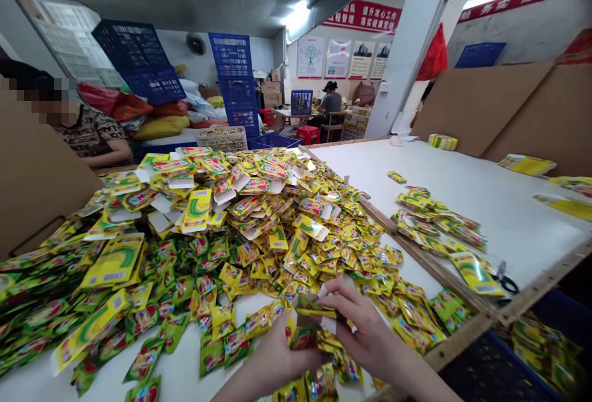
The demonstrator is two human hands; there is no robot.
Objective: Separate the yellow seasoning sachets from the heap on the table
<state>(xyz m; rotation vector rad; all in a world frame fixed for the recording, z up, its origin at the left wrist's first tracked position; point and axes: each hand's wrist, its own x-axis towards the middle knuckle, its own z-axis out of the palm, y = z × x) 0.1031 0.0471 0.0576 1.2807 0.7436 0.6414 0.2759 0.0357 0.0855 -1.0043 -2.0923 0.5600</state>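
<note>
My left hand [282,349] is wrapped round a small open carton [305,331] with yellow, green and red print, low in the middle of the view. Its mouth faces up. My right hand [358,319] has its bent fingers on the carton's upper right side, by a white flap; whether a packet is also between them I cannot make out. Below and around the hands lie small yellow sachets [321,380]. Green sachets [145,356] are spread to the left. Beyond my hands rises a large heap of printed cartons [197,209], many with white flaps open, mixed with yellow sachets.
A wooden strip [430,272] divides the white table [490,205]. To its right are more sachets [425,211] and black-handled scissors [506,278]. Blue crates [499,365] stand below the edge. A cardboard sheet [41,186] and a co-worker [99,131] are at left; another person [330,106] sits behind.
</note>
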